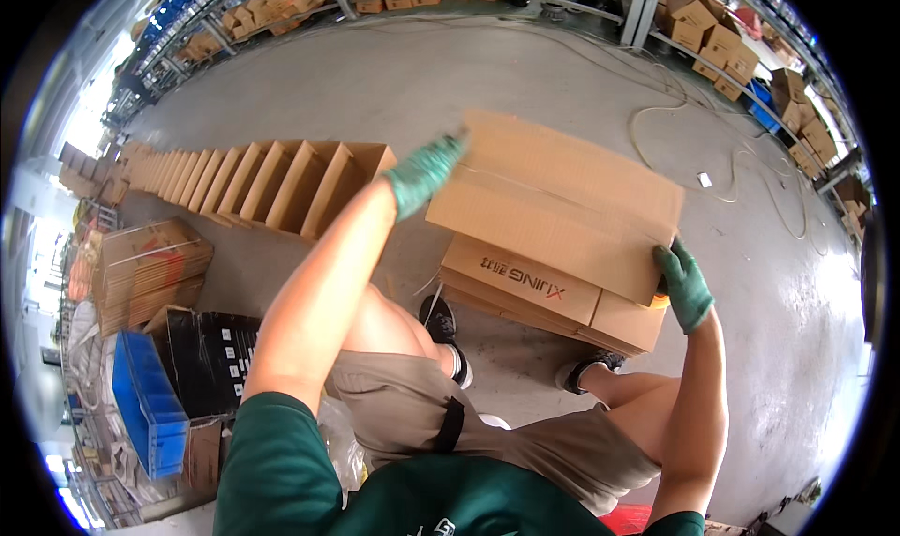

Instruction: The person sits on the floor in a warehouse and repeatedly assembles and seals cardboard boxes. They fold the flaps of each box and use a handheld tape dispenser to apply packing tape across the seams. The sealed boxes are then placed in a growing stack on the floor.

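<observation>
A brown cardboard box (562, 194) is tilted in front of me, its broad face with a centre seam turned up and its edges slightly blurred. My left hand (422, 177), in a green glove, grips it at the far left corner. At its near right corner my right hand (689, 286), gloved in green too, closes on the edge. A small bit of something orange (662, 301) peeks out beside that hand; its kind is hidden. Directly underneath lies a stack of flat folded cartons (530, 278) with dark and red print.
A long row of open-topped cardboard boxes (272, 187) runs off to the left. Nearer stand a strapped bundle of flat cartons (155, 264), a black carton (211, 358) and a blue crate (150, 409). Hoses (647, 114) trail over the floor by loaded shelving (642, 11).
</observation>
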Action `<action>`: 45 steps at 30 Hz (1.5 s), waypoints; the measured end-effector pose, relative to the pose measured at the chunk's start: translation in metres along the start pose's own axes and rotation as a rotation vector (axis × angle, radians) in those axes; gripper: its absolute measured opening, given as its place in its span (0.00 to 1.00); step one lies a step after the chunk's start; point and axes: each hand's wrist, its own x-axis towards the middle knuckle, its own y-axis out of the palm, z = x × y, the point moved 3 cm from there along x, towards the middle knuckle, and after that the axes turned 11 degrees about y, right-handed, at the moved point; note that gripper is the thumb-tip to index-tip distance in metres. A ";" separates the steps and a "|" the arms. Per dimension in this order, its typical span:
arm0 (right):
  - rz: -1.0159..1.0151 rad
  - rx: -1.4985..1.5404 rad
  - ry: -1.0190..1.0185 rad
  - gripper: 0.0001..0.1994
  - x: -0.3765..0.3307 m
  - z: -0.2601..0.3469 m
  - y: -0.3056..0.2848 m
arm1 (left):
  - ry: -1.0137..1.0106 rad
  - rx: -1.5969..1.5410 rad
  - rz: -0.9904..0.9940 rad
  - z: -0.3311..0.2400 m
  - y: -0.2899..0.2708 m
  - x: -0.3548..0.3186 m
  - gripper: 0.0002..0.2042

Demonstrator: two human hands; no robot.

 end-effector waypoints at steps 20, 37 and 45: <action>0.073 -0.142 -0.546 0.33 0.030 0.075 0.101 | -0.546 -0.482 -0.415 0.109 -0.121 -0.138 0.24; 0.041 -0.694 -0.262 0.23 0.012 0.031 0.098 | -0.717 -0.827 -0.962 0.364 -0.008 -0.157 0.17; 0.119 -0.762 -0.320 0.24 0.018 0.027 0.108 | -0.072 -0.312 -0.088 0.246 0.000 -0.100 0.31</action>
